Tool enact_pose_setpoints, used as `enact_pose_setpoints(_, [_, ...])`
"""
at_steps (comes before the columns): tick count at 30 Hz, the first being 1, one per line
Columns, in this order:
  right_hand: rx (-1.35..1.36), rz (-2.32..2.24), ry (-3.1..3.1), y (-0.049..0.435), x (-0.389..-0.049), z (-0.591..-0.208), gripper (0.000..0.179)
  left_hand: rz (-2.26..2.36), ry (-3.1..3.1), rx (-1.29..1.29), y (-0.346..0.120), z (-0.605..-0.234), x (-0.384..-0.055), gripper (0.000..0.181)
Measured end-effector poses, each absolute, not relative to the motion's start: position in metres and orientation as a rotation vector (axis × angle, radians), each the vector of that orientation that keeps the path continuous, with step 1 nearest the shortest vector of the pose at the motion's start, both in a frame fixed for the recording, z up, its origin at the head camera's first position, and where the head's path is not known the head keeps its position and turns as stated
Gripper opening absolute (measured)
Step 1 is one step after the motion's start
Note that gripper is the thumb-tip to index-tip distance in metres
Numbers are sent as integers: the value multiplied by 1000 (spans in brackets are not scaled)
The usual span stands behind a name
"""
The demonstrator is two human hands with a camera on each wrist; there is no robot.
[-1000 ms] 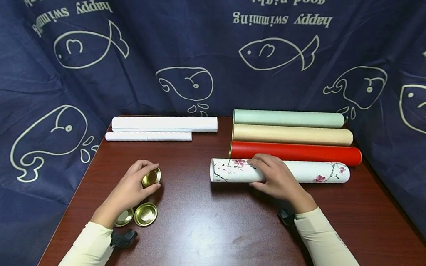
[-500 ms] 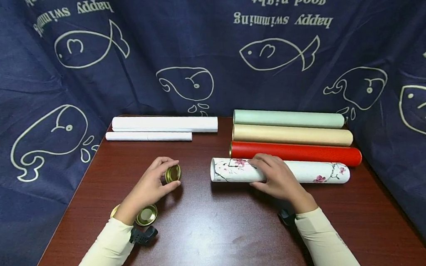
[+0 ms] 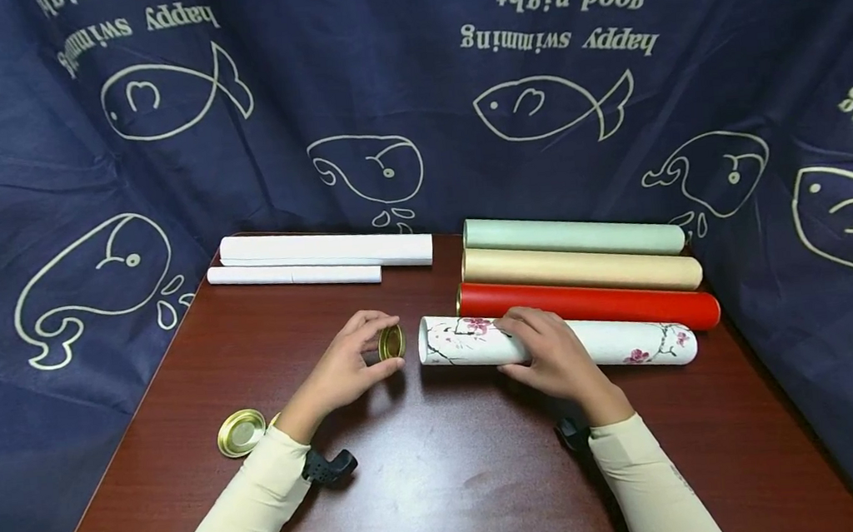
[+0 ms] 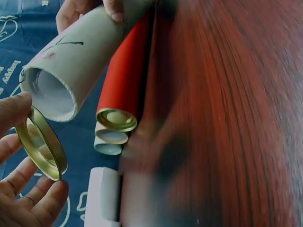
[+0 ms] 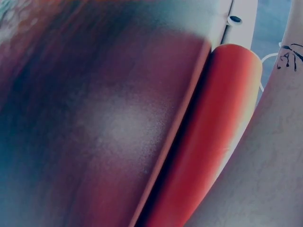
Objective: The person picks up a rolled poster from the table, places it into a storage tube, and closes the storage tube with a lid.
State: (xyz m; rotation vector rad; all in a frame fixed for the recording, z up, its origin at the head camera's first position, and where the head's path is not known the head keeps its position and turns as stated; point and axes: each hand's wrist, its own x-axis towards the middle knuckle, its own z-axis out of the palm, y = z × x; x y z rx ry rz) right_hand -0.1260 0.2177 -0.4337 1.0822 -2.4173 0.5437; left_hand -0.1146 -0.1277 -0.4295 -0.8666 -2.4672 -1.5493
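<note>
Head: left hand (image 3: 350, 365) grips a gold lid (image 3: 391, 343) between thumb and fingers, lid up on edge just off the left end of the floral tube (image 3: 621, 346). Not touching. Right hand (image 3: 550, 355) is wrapped over that tube, fingers on far side, thumb near side, probably to stop it rolling on the desk (image 3: 450, 473). Red tube (image 3: 587, 305), tan tube (image 3: 580, 269) and green tube (image 3: 573, 236) lie side by side behind it, ends roughly lined up, likely for easy reach. Thick roll (image 3: 326, 250) and thin roll (image 3: 294, 274), both white, lie at back left, apart from the tubes. Spare lid (image 3: 242, 433) sits flat front left; second spare (image 3: 275, 420) mostly hidden by left wrist.

Counts: 4 tubes, 2 white rolls, 3 lids (1 held, 2 on desk).

Left wrist: lid pinched by its rim at opposite sides, which I'd guess is to leave the face clear. Floral tube end is hollow, no lid in it; right hand grips further back. Red tube end shows gold, recessed. Tan and green ends look rimmed, can't tell if capped. Lower middle blurred.

Right wrist: red tube fills the middle. Right hand's grip doesn't show here. Left part too blurred to read.
</note>
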Motion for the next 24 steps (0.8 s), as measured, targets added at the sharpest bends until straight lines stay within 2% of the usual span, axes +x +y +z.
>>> enact_pose_setpoints(24, [1077, 545, -2411, 218, -124, -435, 62, -1755, -2345, -900, -98, -429, -114, 56])
